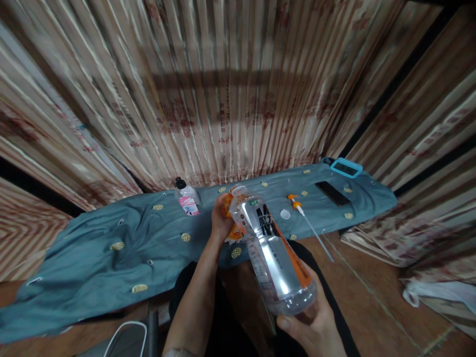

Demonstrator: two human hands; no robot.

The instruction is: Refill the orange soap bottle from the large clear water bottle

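A clear plastic drink bottle (267, 248) with a silver, black and orange label is tilted, its base toward me and its neck pointing away. My right hand (312, 315) grips it near the base. My left hand (221, 223) is closed around an orange bottle (238, 231), mostly hidden behind the clear bottle's neck. The two bottles overlap in view; I cannot tell whether their mouths touch. An orange-topped pump (296, 204) with a long pale tube lies to the right, beside a small white round cap (284, 213).
A teal patterned cloth (156, 233) covers the long narrow surface. A black-capped bottle (188, 201) with a pink label stands left. On the right lie a dark phone (332, 193) and a blue-framed device (346, 168). Striped curtains (223, 99) hang behind.
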